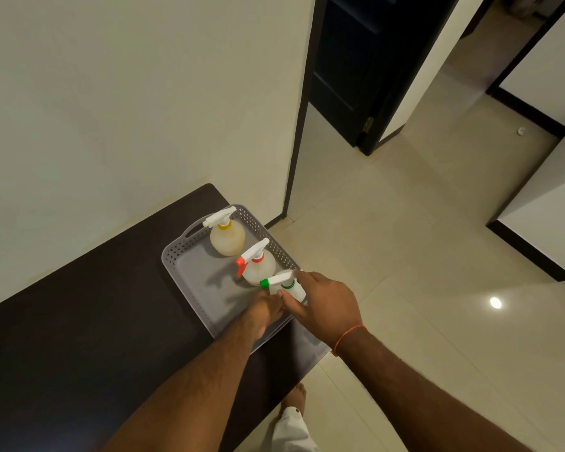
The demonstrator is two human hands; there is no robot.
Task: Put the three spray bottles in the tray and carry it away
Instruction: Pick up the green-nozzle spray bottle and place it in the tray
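2 spray bottles stand in the grey tray [190,256]; right hand [323,305] closed on the green-nozzle bottle [286,285], left hand [265,313] grip unclear; carrying remains.

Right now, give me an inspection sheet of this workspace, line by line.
Surface: dark table against the wall; its corner end carries the tray.
Job's things: grey perforated tray holds the yellow-collared bottle and red-trigger bottle upright; green-nozzle bottle at the tray's near right edge, in hand.
Clutter: nothing seen.
Hands: right hand wraps the green-nozzle bottle; left hand is low over the tray's near end beside that bottle, grip unclear.
Cables: nothing seen.
Surroundings: cream tiled floor, dark open door, a bare foot below.
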